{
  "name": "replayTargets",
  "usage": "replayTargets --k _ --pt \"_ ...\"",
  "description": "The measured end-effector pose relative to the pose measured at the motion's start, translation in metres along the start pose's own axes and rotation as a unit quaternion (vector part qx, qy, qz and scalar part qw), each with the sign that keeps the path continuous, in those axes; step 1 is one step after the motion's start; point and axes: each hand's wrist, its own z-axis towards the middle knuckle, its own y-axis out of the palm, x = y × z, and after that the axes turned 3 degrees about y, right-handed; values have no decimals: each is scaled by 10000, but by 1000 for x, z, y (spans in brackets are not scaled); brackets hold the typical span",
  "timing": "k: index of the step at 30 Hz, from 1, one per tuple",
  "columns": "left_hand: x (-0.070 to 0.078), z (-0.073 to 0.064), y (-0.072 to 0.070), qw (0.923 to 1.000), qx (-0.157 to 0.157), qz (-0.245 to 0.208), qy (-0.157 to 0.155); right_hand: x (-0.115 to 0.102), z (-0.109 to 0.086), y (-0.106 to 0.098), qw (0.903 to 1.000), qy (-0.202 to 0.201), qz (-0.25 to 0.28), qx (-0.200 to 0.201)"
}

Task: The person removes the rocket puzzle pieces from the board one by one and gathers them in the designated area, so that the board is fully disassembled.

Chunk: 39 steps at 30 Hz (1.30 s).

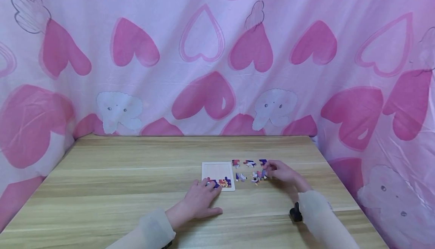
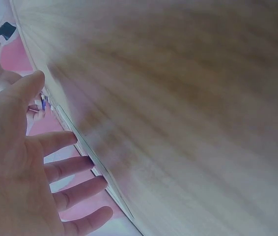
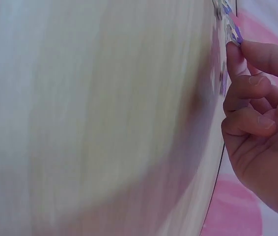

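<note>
A square white puzzle tray (image 1: 233, 177) lies on the table, with joined purple and orange jigsaw pieces (image 1: 223, 183) along its near edge. My left hand (image 1: 199, 200), fingers spread and nearly straight, rests its fingertips at the tray's near left corner and partly covers the pieces there. To the right of the tray, my right hand (image 1: 280, 171) pinches a purple jigsaw piece (image 3: 236, 36) between thumb and index finger. The other fingers of that hand curl toward the palm in the right wrist view.
Several loose jigsaw pieces lie right of the tray, among them a red and purple one (image 1: 236, 163), a white and purple one (image 1: 241, 177) and a dark purple one (image 1: 263, 162). A pink heart-patterned curtain (image 1: 204, 90) hangs behind the wooden table (image 1: 136, 162).
</note>
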Motion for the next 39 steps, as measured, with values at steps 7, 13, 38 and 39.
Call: replayTargets --k 7,13,38,39 --pt "1 -1 -1 10000 15 -53 -14 9 -5 -9 9997 116 202 45" --pt "1 -1 -2 10000 18 -19 -30 16 -8 -13 9995 227 174 106" --pt "-1 -5 -2 9984 -90 -532 -178 15 -7 -12 9981 421 143 420" --pt "-1 -5 -2 9981 -111 -579 -185 13 -7 -11 9981 395 124 456"
